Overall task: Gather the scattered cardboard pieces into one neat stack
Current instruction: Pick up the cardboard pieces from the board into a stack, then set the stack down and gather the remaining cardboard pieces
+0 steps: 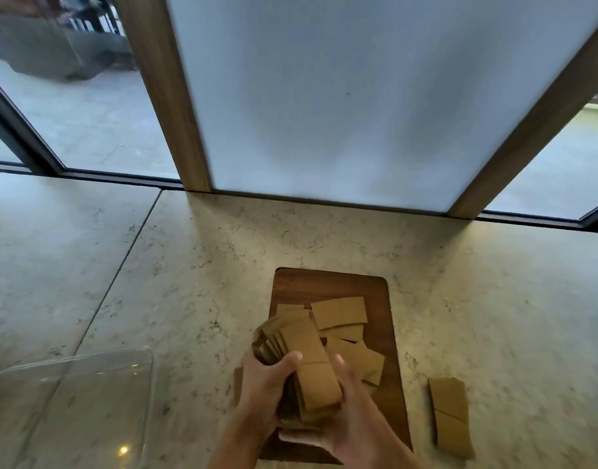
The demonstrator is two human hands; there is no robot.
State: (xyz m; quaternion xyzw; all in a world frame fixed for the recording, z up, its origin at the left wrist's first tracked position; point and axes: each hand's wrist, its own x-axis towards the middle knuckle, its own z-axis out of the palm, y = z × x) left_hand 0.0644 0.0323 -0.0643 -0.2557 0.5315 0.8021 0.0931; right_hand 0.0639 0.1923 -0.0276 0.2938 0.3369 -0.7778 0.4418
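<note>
Low in the frame, over the wooden board (328, 282): left hand (263, 384) gripping a fanned stack of cardboard pieces (307, 360), thumb curled across its top; right hand (351, 421) cupping the stack's near end, fingers loosely bent. Loose pieces (339, 313) behind on the board — another piece (450, 414) right, on the stone counter (189, 265).

Both hands on a fanned bundle of cardboard pieces (309, 360) over wooden board (328, 282), left hand (265, 384) gripping its left edge, right hand (351, 418) cupping right and near side, loose pieces (339, 312) on board, one strip (450, 414) on stone counter (189, 265) to the right, clear tray (87, 401) bottom left.
</note>
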